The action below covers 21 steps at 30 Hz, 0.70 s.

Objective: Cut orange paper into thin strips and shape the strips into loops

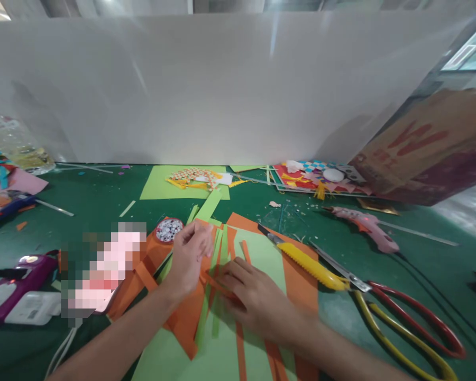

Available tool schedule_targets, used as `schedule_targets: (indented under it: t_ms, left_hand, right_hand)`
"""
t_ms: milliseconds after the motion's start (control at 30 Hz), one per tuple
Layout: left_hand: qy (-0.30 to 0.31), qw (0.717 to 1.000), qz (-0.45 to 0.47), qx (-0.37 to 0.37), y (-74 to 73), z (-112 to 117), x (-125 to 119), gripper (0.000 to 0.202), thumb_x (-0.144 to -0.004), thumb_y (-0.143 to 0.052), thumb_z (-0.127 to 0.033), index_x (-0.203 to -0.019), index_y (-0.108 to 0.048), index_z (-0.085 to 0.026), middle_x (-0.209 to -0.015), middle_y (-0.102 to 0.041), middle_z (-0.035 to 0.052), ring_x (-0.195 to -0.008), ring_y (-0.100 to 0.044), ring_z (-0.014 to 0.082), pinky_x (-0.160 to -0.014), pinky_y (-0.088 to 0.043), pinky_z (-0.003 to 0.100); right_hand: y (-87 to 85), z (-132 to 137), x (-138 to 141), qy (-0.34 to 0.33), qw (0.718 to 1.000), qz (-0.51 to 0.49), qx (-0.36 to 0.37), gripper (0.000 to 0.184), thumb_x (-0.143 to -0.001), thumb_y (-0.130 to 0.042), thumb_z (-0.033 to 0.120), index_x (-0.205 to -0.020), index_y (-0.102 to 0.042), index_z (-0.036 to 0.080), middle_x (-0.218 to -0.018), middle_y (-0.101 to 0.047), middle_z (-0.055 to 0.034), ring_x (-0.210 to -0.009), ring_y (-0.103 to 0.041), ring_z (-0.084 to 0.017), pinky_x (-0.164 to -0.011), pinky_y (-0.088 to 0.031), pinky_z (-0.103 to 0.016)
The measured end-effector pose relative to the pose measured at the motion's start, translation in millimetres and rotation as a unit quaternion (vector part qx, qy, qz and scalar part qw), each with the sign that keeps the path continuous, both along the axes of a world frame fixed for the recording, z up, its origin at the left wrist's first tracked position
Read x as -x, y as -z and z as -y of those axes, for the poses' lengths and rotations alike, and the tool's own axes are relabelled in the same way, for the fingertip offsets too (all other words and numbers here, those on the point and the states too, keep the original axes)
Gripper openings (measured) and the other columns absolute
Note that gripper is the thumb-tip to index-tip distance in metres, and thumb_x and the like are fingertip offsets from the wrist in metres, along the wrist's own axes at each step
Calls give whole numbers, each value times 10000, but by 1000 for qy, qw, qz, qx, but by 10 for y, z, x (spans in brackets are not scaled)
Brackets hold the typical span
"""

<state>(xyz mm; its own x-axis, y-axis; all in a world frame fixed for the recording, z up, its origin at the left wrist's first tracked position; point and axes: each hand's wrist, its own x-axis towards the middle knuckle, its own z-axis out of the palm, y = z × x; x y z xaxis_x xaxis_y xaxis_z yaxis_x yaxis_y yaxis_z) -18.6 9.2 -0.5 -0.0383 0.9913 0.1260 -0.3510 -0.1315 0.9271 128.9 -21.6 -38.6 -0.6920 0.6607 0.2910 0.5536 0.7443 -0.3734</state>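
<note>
1. Left hand (190, 254): fingers curled together; contents hidden.
2. Right hand (256, 296): fingers bent over an orange strip (217, 284); cannot tell whether pinching.
3. Green strips (216, 315): cut, near middle, apparently unjoined, over a pale green sheet (265, 248).
4. Yellow cutter (307, 264), scissors (359, 283): right, unheld.
5. Patterned piece (194, 175): far desk (115, 206), seemingly assembled.

Matt, smooth paper strips (241, 349) and sheets (264, 248) lie under the hands (249, 293), while to their right sit a ridged, glossy plastic cutter (311, 266), scissors (359, 284) with shiny metal blades (333, 263) and smooth handles (459, 345), a smooth plastic glue gun (367, 222) and, farther off, a creased, dull paper bag (432, 140).
</note>
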Motion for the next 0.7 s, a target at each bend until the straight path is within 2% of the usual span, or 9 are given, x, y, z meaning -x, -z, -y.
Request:
schedule_targets:
  t_ms: [100, 167, 267, 300, 367, 400, 500, 567, 700]
  left_hand:
    - [1, 1000, -22, -8, 28, 21, -7, 448, -804, -575, -236, -477, -272, -193, -411, -241, -94, -383, -243, 58, -460, -274, 233]
    - [5, 999, -37, -12, 37, 48, -11, 441, -819, -574, -254, -485, -291, -197, -422, -255, -89, -402, -264, 70, -474, -285, 242]
    - [-9, 993, -108, -40, 34, 84, -7, 363, -844, -560, -263, -529, -393, -195, -495, -372, -57, -485, -365, 98, -542, -335, 256]
    - [-29, 983, -164, -72, 33, 87, -4, 313, -851, -548, -260, -566, -440, -193, -551, -428, -40, -543, -417, 112, -585, -359, 260]
    - [-80, 948, -259, -167, 34, 76, 3, 182, -842, -549, -247, -670, -517, -198, -716, -539, 2, -739, -516, 152, -739, -400, 285]
    - [-103, 936, -281, -185, 36, 64, 4, 123, -843, -545, -251, -730, -539, -200, -808, -570, 21, -831, -535, 166, -809, -401, 300]
    - [-164, 935, -267, -168, 43, 37, -8, 91, -833, -551, -289, -871, -545, -207, -948, -576, 42, -967, -545, 181, -899, -401, 318]
    - [-148, 946, -262, -118, 39, 50, -31, 118, -829, -557, -322, -840, -552, -205, -872, -599, 27, -902, -577, 177, -851, -437, 304]
    - [-3, 967, -251, -41, 23, 126, -97, 202, -829, -560, -353, -724, -599, -186, -718, -623, 9, -680, -591, 148, -651, -473, 253]
  right_hand:
    - [11, -18, -22, 13, 999, -49, -2, 105, -788, -552, 85, -784, -628, 157, -831, -634, -80, -840, -560, -217, -708, -496, -328]
    - [-11, -35, -33, 27, 995, -89, 19, 146, -806, -536, 93, -700, -601, 171, -778, -612, -66, -802, -564, -195, -683, -482, -296]
    - [-75, -75, -58, 56, 982, -144, 111, 266, -849, -502, 166, -588, -557, 175, -693, -541, -37, -669, -536, -150, -586, -441, -254]
    - [-100, -93, -72, 67, 973, -161, 153, 310, -863, -492, 210, -562, -555, 172, -677, -514, -28, -619, -510, -136, -545, -417, -247]
    - [-149, -128, -105, 75, 951, -211, 214, 339, -884, -462, 293, -619, -634, 171, -678, -489, -22, -615, -493, -134, -543, -404, -247]
    - [-171, -145, -123, 79, 941, -231, 232, 361, -894, -443, 339, -666, -672, 176, -676, -488, -21, -638, -493, -140, -588, -416, -259]
    - [-225, -175, -166, 98, 913, -291, 269, 423, -874, -447, 474, -726, -714, 182, -687, -514, -26, -703, -489, -157, -662, -413, -282]
    - [-245, -178, -175, 112, 900, -303, 294, 436, -861, -455, 502, -742, -722, 178, -672, -505, -18, -681, -474, -149, -645, -399, -276]
    - [-236, -168, -163, 109, 894, -301, 313, 462, -825, -483, 537, -622, -664, 164, -569, -472, 3, -608, -439, -133, -586, -358, -263]
